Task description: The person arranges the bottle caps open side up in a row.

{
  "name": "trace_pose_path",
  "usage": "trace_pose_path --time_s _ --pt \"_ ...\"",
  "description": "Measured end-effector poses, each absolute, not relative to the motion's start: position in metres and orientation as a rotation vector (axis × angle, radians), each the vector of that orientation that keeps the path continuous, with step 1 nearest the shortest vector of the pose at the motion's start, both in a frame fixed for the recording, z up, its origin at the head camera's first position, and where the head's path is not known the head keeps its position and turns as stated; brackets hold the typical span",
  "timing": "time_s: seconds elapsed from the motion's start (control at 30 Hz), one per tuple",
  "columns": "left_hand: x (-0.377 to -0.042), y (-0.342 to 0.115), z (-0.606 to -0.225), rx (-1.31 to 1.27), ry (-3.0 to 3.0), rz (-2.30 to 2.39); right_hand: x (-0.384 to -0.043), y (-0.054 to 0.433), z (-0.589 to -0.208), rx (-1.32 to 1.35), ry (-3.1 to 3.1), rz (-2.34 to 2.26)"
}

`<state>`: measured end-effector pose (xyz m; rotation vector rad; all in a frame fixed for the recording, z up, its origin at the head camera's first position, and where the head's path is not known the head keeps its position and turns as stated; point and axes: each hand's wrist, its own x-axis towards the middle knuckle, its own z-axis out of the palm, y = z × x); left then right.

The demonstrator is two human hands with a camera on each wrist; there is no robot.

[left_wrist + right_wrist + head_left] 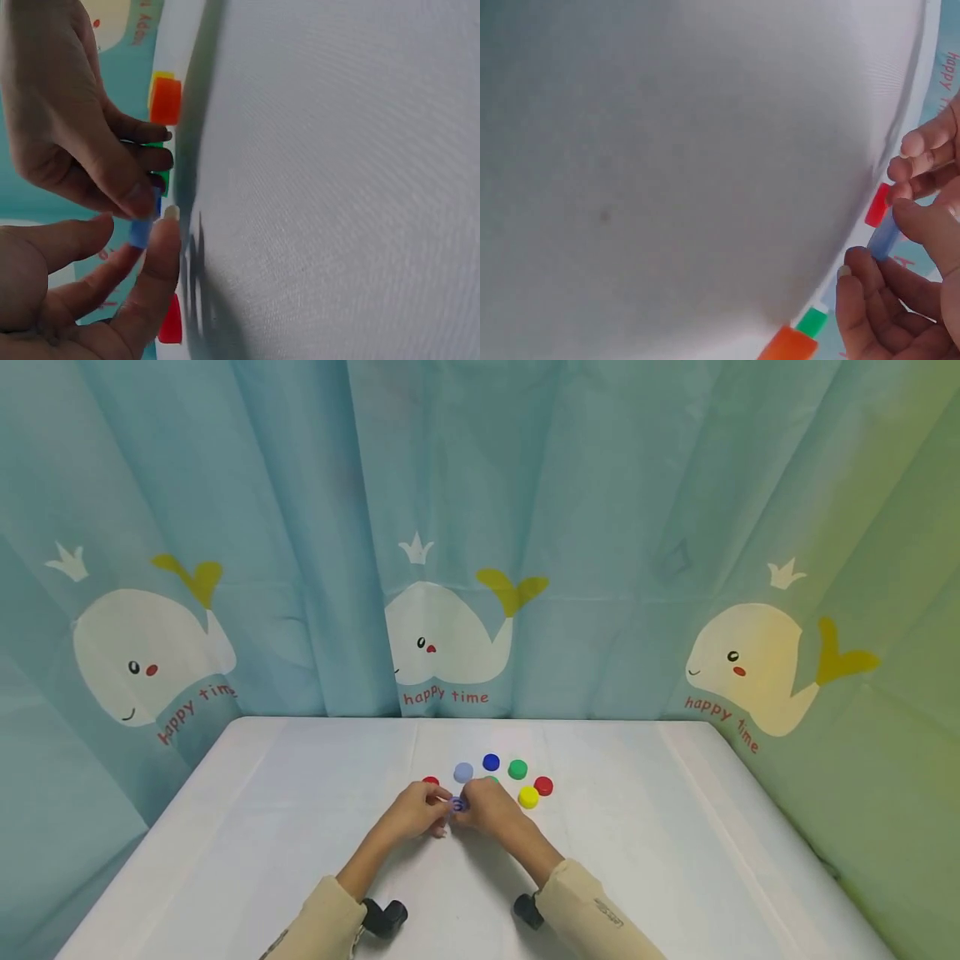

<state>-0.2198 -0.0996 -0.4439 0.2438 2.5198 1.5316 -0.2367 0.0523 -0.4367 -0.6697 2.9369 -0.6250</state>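
A light blue bottle cap (140,232) is between the two hands, low over the white table. My right hand (491,806) pinches it between thumb and index finger, and its ridged inside shows in the head view. Beside it, on the left, is my left hand (415,810); its fingers are spread around the cap with fingertips at its edge. In the left wrist view the left thumb (86,240) stands apart from the cap. Just behind the left hand sits a red cap (431,781), partly hidden by it.
Beyond the hands on the table (675,843) lie another light blue cap (463,772), a dark blue cap (491,762) and a green cap (517,769). To the right are a second red cap (543,786) and a yellow cap (528,797). A curtain (600,527) hangs behind.
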Motion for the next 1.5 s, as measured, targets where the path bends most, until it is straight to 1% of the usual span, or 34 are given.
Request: trace_pose_path --time_s 0.37,0.47,0.77,1.0,1.27,1.33,1.5 --pt "-0.221 -0.099 -0.440 0.090 2.467 1.883 -0.232 0.053 -0.428 -0.747 2.985 -0.911" --pt "-0.219 -0.098 -0.437 0.108 2.435 1.944 -0.229 0.058 -0.423 -0.753 2.970 -1.026" --pt "-0.214 -0.092 -0.427 0.282 2.341 2.102 -0.223 0.070 -0.413 -0.799 2.950 -1.427" --pt "-0.205 -0.091 -0.422 0.337 2.317 2.193 -0.218 0.070 -0.413 -0.766 2.910 -1.591" --pt "-0.187 -0.086 -0.400 0.453 2.500 2.147 -0.213 0.074 -0.408 -0.835 2.912 -1.705" --pt "-0.190 -0.085 -0.401 0.450 2.513 2.136 -0.213 0.074 -0.407 -0.847 2.921 -1.730" --pt "-0.198 -0.092 -0.411 0.336 2.493 2.207 -0.214 0.068 -0.406 -0.939 2.933 -1.707"
